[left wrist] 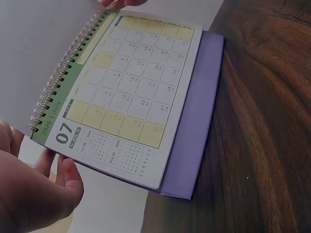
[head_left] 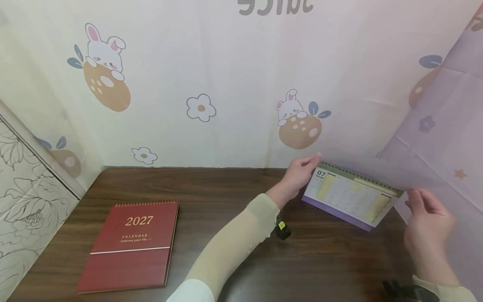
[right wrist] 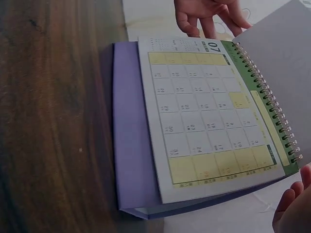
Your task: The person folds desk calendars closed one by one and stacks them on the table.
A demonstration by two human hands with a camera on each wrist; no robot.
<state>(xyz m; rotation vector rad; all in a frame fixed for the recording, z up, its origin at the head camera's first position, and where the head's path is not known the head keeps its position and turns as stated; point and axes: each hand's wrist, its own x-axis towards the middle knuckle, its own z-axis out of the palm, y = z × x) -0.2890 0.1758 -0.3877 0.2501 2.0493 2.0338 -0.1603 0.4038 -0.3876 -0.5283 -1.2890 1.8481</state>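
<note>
A desk calendar [head_left: 347,195] with a purple base and a green, spiral-bound top shows a July 2026 page. It leans on the wooden table at the right. My left hand [head_left: 298,174] holds it at its upper left corner, fingers bent about the edge in the left wrist view. With thumb and fingers, my right hand [head_left: 428,218] pinches near the upper right corner. Beyond the wire spiral [right wrist: 269,102], a pale blank page [right wrist: 286,58] stands turned back in the right wrist view. Part of the right hand lies outside that view.
A red 2027 calendar [head_left: 130,247] lies at the left of the dark wooden table [head_left: 226,201]. Behind the table hangs a pale curtain [head_left: 234,54] printed with rabbits and fruit. A purplish fabric side [head_left: 453,138] borders the right, close to the right hand.
</note>
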